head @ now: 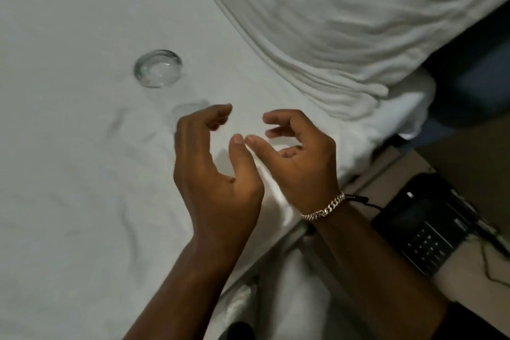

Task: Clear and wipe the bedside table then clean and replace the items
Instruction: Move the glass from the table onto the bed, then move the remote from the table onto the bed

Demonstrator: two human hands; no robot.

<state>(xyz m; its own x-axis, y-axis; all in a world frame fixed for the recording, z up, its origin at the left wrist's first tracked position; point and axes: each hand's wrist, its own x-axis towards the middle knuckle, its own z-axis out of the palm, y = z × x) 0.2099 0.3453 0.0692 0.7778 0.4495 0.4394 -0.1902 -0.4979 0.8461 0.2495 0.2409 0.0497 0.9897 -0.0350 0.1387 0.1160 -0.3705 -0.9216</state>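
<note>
A round clear glass ashtray (158, 68) lies on the white bed sheet (69, 160), up and to the left of my hands. My left hand (212, 163) hovers over the sheet with curled fingers and holds nothing. Close beside it, my right hand (298, 160), a chain bracelet on its wrist, is also empty with its fingers apart. Both thumbs nearly touch. A faint blurred glassy shape (190, 110) shows just behind my left fingertips; I cannot tell what it is. A black desk phone (422, 229) sits on the bedside table (469, 152) at the right.
A white pillow (345, 22) fills the upper right of the bed. The mattress edge runs diagonally from right of centre to the bottom. A cord (488, 265) trails from the phone. White cloth (289, 298) hangs below the bed edge.
</note>
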